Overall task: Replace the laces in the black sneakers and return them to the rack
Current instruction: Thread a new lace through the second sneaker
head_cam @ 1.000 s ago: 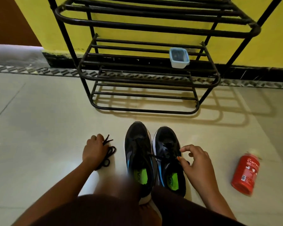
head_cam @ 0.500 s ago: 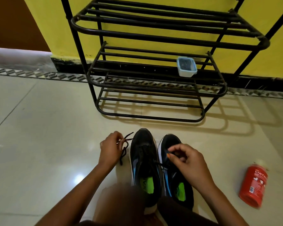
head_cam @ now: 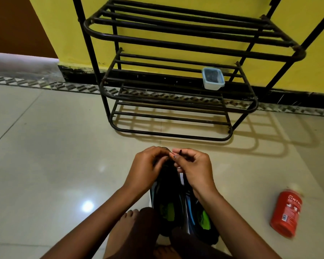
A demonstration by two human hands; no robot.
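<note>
While over black sneakers [head_cam: 166, 193], left hand [head_cam: 146, 169] and right hand [head_cam: 195, 169] pinch-tight on lace [head_cam: 180, 152]; red "CINTH" bottle [head_cam: 286, 212].

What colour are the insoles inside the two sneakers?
Bright neon green insoles, shown in the head view, the only one.

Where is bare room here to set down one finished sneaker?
Free: the pale tiled floor left of the black sneakers, and the middle shelf of the black metal rack, left of the small clear container. Crowded: beside the red can.
</note>
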